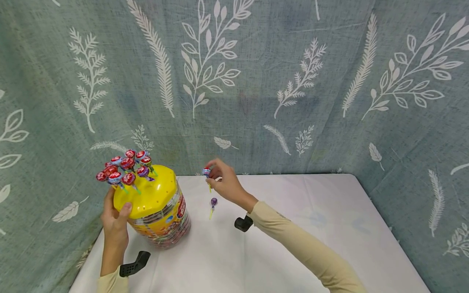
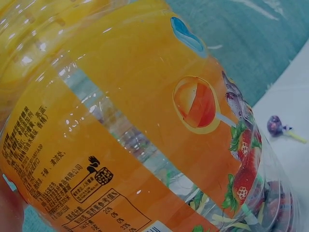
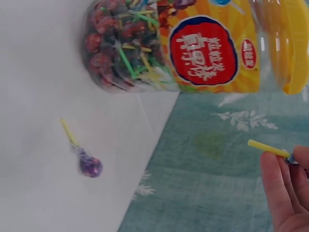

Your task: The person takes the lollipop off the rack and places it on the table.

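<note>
Left hand [image 1: 116, 221] grips jar [image 1: 159, 211], tilted left.

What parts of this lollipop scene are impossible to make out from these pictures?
- Left hand: its fingers are hidden behind the jar in the head view; the left wrist view shows only a blurred sliver.
- Held lollipop: its head is cut off by the frame edge in the right wrist view and too small in the head view.
- Jar's small print: too blurred to read.
</note>
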The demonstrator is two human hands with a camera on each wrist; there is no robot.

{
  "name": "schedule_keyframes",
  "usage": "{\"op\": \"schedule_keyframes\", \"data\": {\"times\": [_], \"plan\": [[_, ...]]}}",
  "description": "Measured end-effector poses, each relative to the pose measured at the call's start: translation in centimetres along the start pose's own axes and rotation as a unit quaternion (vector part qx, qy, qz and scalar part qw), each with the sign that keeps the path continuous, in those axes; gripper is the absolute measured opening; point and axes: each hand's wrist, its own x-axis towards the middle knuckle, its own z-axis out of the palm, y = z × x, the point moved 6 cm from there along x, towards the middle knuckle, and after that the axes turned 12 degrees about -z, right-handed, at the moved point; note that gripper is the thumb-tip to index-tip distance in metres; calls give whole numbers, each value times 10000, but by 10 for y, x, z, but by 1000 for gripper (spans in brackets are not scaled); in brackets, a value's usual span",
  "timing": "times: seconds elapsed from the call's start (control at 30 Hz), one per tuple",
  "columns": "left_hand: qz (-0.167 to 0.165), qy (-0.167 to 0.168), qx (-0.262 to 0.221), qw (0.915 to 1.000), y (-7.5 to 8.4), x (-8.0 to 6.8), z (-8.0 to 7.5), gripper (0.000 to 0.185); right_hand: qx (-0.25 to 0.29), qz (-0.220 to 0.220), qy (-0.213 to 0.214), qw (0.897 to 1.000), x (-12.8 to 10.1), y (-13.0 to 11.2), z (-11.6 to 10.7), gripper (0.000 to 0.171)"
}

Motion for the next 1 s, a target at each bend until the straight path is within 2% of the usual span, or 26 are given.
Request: {"op": "schedule_keyframes", "data": {"times": [0.13, 0.4, 0.53, 0.63, 0.77, 1.0], "plan": [[-26, 6, 44, 10000, -1, 0, 0, 67, 9, 106, -11, 9999, -7, 7, 1, 30], [-98, 23, 88, 9999, -2, -1, 0, 66, 43, 472, 243, 9986, -22, 62, 10, 34], [-94, 9, 74, 9999, -1, -1, 0, 66, 197, 574, 321, 9976, -28, 55, 8, 34], [-109, 1, 74, 9999, -1, -2, 0, 67, 267, 698, 350, 9966, -32, 61, 9, 36], [-107, -39, 29, 9999, -1, -2, 0, 67, 133, 971, 497, 9939, -40, 92, 14, 37], [-141, -47, 57, 9999, -2, -1, -1, 68, 146, 1360, 763, 9877, -54, 117, 17, 36]]}}
